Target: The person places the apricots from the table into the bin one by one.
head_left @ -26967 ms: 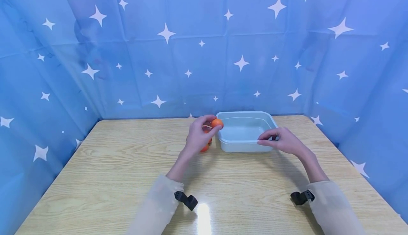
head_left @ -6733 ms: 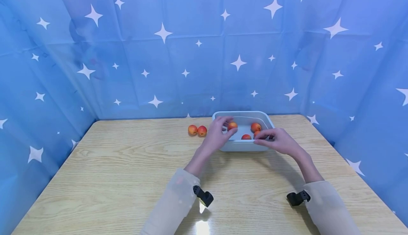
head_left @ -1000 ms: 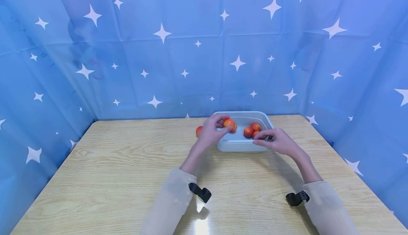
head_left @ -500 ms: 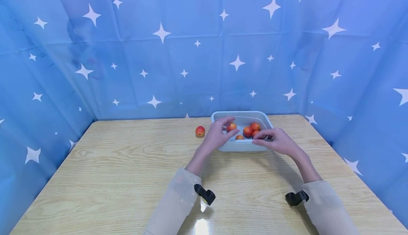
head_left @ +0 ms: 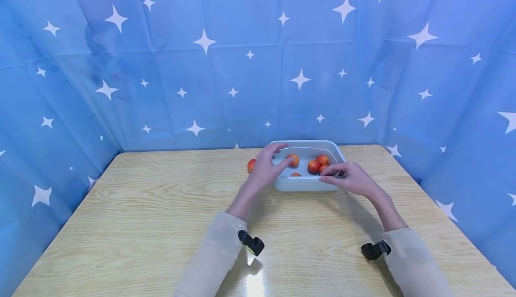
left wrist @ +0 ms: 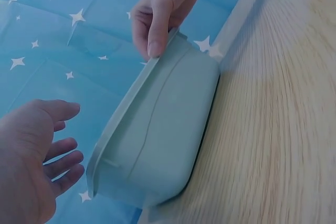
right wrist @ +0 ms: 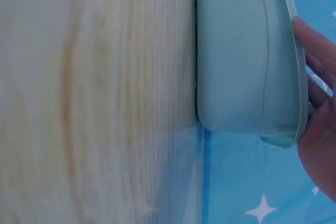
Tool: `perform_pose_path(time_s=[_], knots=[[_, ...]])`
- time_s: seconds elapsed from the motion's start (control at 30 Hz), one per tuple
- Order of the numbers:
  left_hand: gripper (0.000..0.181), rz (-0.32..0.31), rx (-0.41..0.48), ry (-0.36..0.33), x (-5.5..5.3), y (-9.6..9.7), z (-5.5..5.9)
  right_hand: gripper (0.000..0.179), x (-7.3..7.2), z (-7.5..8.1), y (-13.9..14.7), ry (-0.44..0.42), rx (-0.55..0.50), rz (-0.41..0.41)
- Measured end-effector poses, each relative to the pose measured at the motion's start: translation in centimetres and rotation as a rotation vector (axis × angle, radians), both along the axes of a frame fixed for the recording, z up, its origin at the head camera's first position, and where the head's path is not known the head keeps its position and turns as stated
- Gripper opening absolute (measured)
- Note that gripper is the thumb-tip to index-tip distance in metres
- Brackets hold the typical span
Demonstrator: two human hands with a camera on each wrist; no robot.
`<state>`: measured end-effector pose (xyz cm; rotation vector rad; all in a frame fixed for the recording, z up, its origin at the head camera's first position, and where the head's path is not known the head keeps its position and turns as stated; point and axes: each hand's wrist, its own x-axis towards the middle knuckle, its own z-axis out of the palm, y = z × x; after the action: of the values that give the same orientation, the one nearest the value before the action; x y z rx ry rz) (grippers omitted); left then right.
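A pale blue-green plastic container [head_left: 308,184] stands at the back of the table. In it lie several small round red-orange fruits [head_left: 313,166], their exact kind unclear; one fruit [head_left: 293,161] sits near my left thumb, another shows low behind the front wall. My left hand [head_left: 266,165] hovers over the container's left rim, fingers spread and holding nothing, as the left wrist view [left wrist: 31,156] confirms. A single fruit [head_left: 251,165] on the table is partly hidden behind it. My right hand [head_left: 350,176] pinches the container's front right rim, thumb outside [right wrist: 317,45].
The wooden table [head_left: 161,225] carries the container near its back edge. A blue curtain with white stars [head_left: 201,86] hangs behind and at both sides. Each sleeve bears a small black wrist camera [head_left: 251,243].
Fruits have gone from the table into the container, which showed none earlier. In the last second my left hand let a fruit go inside, then drew back leftward. My right hand kept its hold.
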<state>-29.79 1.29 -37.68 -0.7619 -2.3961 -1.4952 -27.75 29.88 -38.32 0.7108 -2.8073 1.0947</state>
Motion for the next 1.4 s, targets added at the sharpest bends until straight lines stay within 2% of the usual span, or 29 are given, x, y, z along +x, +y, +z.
perform_pose_path(time_s=[0.1, 0.3, 0.57, 0.8, 1.03, 1.27, 1.4], knots=[[0.045, 0.026, -0.004, 0.003, -0.2, -0.5, -0.2, 0.016, 0.0, 0.0, 0.0, -0.01, -0.002, -0.003], [0.042, 0.069, 0.019, 0.052, -0.6, -1.5, -0.5, 0.016, 0.0, 0.1, -0.2, -0.02, -0.013, -0.005], [0.041, 0.108, 0.039, 0.048, -1.4, -3.2, -1.0, 0.014, 0.0, -0.1, -0.1, 0.001, -0.007, -0.004], [0.045, 0.131, 0.037, -0.001, -2.0, -4.6, -1.9, 0.013, 0.0, -0.1, -0.1, -0.004, -0.014, -0.003], [0.053, 0.161, -0.053, -0.053, -2.5, -6.1, -2.7, 0.013, 0.0, -0.1, 0.0, 0.002, -0.01, -0.006], [0.052, 0.142, -0.067, -0.054, -3.1, -7.2, -4.0, 0.013, 0.0, -0.1, 0.0, 0.003, -0.005, -0.001], [0.052, 0.132, -0.081, -0.079, -3.3, -7.5, -4.5, 0.013, -0.1, -0.1, 0.1, 0.007, 0.001, -0.003]])
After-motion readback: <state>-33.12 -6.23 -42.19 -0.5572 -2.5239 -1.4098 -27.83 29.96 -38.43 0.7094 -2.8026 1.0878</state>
